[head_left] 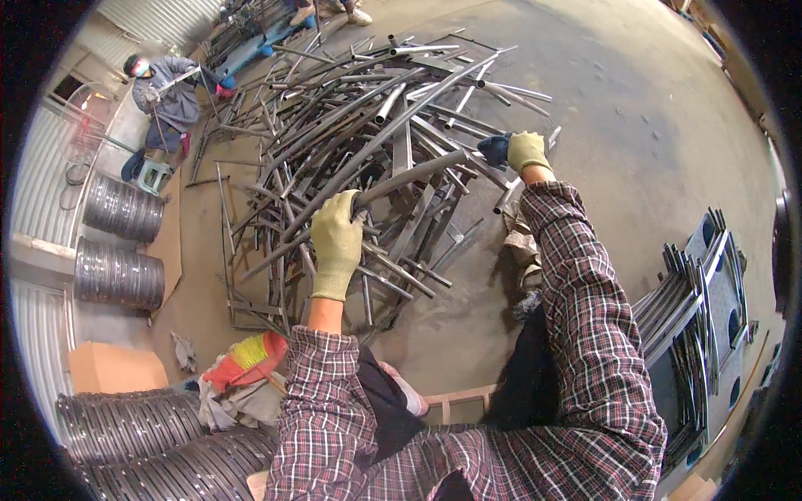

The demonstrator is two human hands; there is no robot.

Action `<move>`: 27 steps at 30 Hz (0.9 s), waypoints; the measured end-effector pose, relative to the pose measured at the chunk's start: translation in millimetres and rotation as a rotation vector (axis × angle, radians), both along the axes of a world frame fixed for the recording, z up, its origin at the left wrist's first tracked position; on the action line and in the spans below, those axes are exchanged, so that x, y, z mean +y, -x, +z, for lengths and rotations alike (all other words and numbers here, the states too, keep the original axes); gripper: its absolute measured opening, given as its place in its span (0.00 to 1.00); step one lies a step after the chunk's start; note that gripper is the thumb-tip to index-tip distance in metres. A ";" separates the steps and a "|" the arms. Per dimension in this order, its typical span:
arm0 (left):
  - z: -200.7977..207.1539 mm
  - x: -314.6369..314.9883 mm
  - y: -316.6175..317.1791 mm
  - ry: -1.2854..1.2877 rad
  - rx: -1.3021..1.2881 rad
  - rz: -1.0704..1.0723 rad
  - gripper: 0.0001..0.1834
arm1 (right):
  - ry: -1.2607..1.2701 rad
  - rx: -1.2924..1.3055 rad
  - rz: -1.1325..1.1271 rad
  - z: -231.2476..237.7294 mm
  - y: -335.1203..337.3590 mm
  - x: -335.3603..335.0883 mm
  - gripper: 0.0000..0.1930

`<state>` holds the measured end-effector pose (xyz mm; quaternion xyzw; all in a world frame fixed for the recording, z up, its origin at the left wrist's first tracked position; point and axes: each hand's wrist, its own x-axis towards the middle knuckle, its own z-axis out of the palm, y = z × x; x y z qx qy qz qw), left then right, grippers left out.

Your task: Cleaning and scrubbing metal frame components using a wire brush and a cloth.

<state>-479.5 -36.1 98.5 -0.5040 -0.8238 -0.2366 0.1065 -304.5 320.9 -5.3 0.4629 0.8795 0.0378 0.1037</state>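
Observation:
In front of me I hold a dark grey metal tube [413, 177] slantwise above a heap of metal tubes [351, 125]. My left hand [337, 242], in a pale yellow work glove, is closed around the tube's near left end. Out at the far right end is my right hand [526, 150], gloved alike and closed on a dark blue cloth [494, 149]. This cloth is bunched against the tube's end; whether it wraps around the tube I cannot tell.
Black coiled bundles [121, 275] stand at left, with more [134, 426] nearer me beside a cardboard box [117, 367] and a red-and-yellow cloth [246, 361]. At right, dark tubes [685, 326] are stacked on a grey panel with holes. Another person [171, 92] works at far left.

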 end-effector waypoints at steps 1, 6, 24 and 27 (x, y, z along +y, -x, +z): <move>-0.5 3.3 -3.3 -0.004 -0.002 -0.004 0.21 | -0.023 0.024 -0.016 -5.1 -1.1 6.4 0.16; -0.3 6.2 4.3 -0.099 0.043 -0.016 0.20 | 0.003 0.322 0.060 -35.3 15.8 17.1 0.25; -5.2 8.0 14.6 -0.090 0.036 0.006 0.20 | -0.015 0.594 0.142 80.2 -232.2 -15.2 0.13; -11.6 12.5 4.0 -0.071 -0.006 -0.016 0.20 | 0.059 0.802 0.004 102.7 -301.3 -50.4 0.12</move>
